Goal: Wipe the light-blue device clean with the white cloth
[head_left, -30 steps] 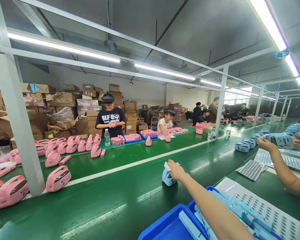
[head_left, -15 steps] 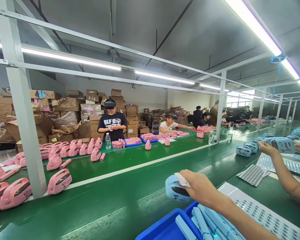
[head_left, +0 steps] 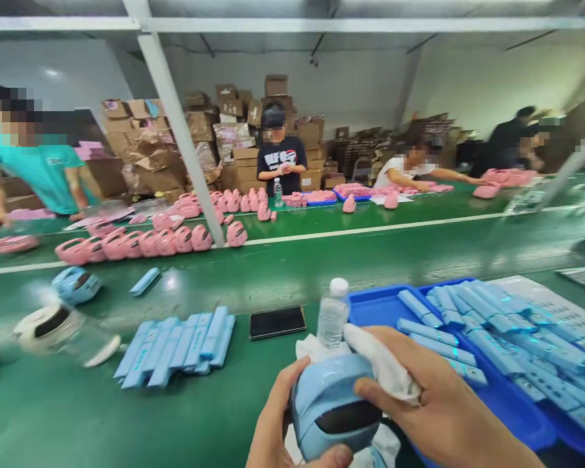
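Note:
Both my hands hold a light blue rounded toy device (head_left: 332,406) with a dark screen, low in the middle of the head view. My left hand (head_left: 277,422) cups its left side and underside, fingers wrapped round it. My right hand (head_left: 439,406) presses a white cloth (head_left: 385,367) onto its top right, thumb on the casing. A clear water bottle (head_left: 332,314) stands just behind the device, on the green table (head_left: 68,409).
Blue trays (head_left: 385,305) with several light blue sticks sit to the right. More blue sticks (head_left: 180,344), a black phone (head_left: 277,322), another blue device (head_left: 75,286) lie to the left. Pink devices (head_left: 151,242) line the green belt; several people work across it.
The view swung left and down. My right hand drew the blue device with the cloth from the belt to in front of me, and my left hand took hold of it.

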Demonstrator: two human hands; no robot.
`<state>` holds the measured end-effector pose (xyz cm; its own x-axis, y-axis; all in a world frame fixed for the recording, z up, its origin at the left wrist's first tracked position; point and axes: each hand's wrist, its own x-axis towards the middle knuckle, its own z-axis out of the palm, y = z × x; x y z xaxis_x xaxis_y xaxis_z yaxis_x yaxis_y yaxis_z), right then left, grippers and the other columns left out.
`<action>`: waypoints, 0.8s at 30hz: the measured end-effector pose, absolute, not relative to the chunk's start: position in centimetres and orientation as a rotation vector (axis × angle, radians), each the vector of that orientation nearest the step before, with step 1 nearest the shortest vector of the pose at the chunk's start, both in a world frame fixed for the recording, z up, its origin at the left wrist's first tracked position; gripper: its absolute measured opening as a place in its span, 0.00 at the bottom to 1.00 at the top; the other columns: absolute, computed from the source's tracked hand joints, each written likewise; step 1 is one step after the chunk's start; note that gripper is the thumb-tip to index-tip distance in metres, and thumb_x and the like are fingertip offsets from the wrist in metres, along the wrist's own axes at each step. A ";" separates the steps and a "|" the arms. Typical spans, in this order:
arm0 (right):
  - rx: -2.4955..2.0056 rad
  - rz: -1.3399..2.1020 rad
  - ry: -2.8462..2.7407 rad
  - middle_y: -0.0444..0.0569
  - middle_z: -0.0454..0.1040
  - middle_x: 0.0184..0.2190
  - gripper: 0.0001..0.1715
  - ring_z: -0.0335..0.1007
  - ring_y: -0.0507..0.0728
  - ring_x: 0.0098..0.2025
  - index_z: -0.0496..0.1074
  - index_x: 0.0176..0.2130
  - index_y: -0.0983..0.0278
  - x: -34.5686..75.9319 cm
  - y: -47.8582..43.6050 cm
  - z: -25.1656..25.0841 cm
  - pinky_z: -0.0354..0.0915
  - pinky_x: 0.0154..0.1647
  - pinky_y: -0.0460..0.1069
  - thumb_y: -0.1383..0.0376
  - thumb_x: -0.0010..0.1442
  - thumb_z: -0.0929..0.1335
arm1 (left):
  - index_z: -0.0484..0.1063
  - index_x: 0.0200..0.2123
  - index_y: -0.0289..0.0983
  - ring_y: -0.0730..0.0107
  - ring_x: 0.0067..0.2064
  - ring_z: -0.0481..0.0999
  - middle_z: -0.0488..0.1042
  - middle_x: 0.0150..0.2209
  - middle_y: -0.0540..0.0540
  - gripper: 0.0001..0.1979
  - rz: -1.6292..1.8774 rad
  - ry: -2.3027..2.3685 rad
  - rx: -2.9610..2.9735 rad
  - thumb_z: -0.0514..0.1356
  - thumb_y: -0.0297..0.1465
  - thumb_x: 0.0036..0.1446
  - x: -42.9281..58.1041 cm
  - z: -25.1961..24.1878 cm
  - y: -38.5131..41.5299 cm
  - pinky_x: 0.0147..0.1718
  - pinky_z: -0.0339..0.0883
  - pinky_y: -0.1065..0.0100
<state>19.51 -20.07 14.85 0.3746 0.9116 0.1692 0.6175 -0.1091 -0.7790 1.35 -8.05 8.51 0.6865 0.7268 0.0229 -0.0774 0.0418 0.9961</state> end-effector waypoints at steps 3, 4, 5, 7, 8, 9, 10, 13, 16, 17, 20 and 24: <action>-1.621 0.812 -1.018 0.51 0.75 0.58 0.42 0.74 0.64 0.55 0.63 0.65 0.55 17.9 -19.1 10.7 0.72 0.57 0.54 0.43 0.61 0.73 | 0.62 0.62 0.42 0.48 0.57 0.78 0.77 0.57 0.39 0.48 0.742 0.525 1.151 0.76 0.51 0.42 -0.1 7.9 -7.7 0.54 0.72 0.60; -1.548 0.905 -0.977 0.54 0.76 0.57 0.45 0.74 0.67 0.56 0.64 0.65 0.58 17.3 -18.8 9.5 0.72 0.58 0.57 0.40 0.58 0.73 | 0.60 0.62 0.42 0.48 0.56 0.78 0.77 0.57 0.38 0.47 0.770 0.494 1.109 0.76 0.50 0.43 -0.5 7.8 -7.7 0.54 0.72 0.60; -1.481 0.969 -0.950 0.57 0.78 0.55 0.47 0.74 0.69 0.56 0.67 0.64 0.59 16.7 -18.6 8.5 0.72 0.59 0.60 0.37 0.56 0.73 | 0.59 0.61 0.43 0.50 0.55 0.78 0.76 0.56 0.39 0.47 0.793 0.468 1.097 0.76 0.50 0.44 -0.9 7.8 -7.8 0.54 0.72 0.59; -1.388 1.028 -0.916 0.60 0.80 0.53 0.49 0.74 0.73 0.56 0.71 0.61 0.60 15.6 -18.2 7.3 0.72 0.59 0.65 0.34 0.53 0.73 | 0.60 0.61 0.44 0.53 0.52 0.78 0.76 0.56 0.40 0.44 0.811 0.417 1.107 0.75 0.49 0.46 -1.4 8.0 -7.8 0.52 0.73 0.60; -1.362 1.018 -0.887 0.61 0.80 0.53 0.49 0.74 0.74 0.57 0.72 0.61 0.60 15.1 -17.9 6.9 0.72 0.59 0.66 0.34 0.52 0.73 | 0.60 0.60 0.44 0.53 0.53 0.78 0.75 0.56 0.41 0.43 0.815 0.397 1.125 0.75 0.48 0.46 -1.6 8.0 -7.7 0.52 0.74 0.61; -1.352 0.995 -0.848 0.61 0.80 0.53 0.50 0.74 0.75 0.57 0.73 0.60 0.60 14.7 -17.7 6.6 0.72 0.59 0.67 0.35 0.50 0.75 | 0.61 0.61 0.45 0.53 0.54 0.77 0.74 0.58 0.41 0.43 0.815 0.391 1.140 0.75 0.47 0.46 -1.7 8.0 -7.6 0.52 0.74 0.62; -1.364 0.967 -0.796 0.61 0.80 0.53 0.50 0.75 0.75 0.56 0.73 0.60 0.60 14.4 -17.5 6.4 0.73 0.58 0.67 0.36 0.48 0.77 | 0.61 0.62 0.46 0.52 0.56 0.76 0.72 0.60 0.41 0.43 0.813 0.402 1.156 0.75 0.47 0.46 -1.8 8.0 -7.4 0.53 0.74 0.63; -1.431 0.877 -0.613 0.62 0.82 0.49 0.51 0.78 0.75 0.51 0.74 0.58 0.62 13.8 -16.7 5.7 0.75 0.54 0.69 0.39 0.43 0.80 | 0.60 0.65 0.46 0.52 0.61 0.74 0.71 0.64 0.43 0.46 0.795 0.482 1.205 0.75 0.48 0.46 -2.1 7.6 -6.5 0.58 0.70 0.65; -1.407 0.877 -0.455 0.63 0.82 0.49 0.51 0.77 0.76 0.54 0.75 0.56 0.64 13.1 -16.0 4.7 0.74 0.56 0.68 0.39 0.42 0.80 | 0.63 0.64 0.44 0.51 0.60 0.75 0.74 0.60 0.43 0.47 0.788 0.548 1.231 0.76 0.49 0.45 -2.3 7.1 -5.9 0.59 0.70 0.65; -1.385 0.881 -0.416 0.62 0.81 0.50 0.51 0.76 0.76 0.56 0.75 0.55 0.63 12.9 -15.8 4.5 0.73 0.57 0.68 0.39 0.41 0.81 | 0.64 0.64 0.44 0.51 0.60 0.75 0.75 0.60 0.43 0.46 0.794 0.571 1.228 0.76 0.49 0.44 -2.3 6.9 -5.8 0.58 0.70 0.65; -1.343 0.922 -0.333 0.61 0.80 0.53 0.53 0.74 0.76 0.58 0.72 0.57 0.60 12.4 -15.4 4.1 0.70 0.60 0.69 0.39 0.40 0.81 | 0.64 0.63 0.43 0.51 0.58 0.76 0.75 0.59 0.43 0.47 0.807 0.640 1.200 0.76 0.50 0.43 -2.2 6.6 -5.7 0.55 0.72 0.65; -1.457 0.895 -0.283 0.64 0.78 0.55 0.56 0.71 0.78 0.60 0.71 0.59 0.61 12.5 -14.9 4.4 0.63 0.65 0.73 0.36 0.40 0.80 | 0.63 0.62 0.43 0.52 0.57 0.77 0.76 0.57 0.44 0.45 0.814 0.691 1.225 0.75 0.48 0.43 -1.9 6.6 -5.7 0.53 0.73 0.66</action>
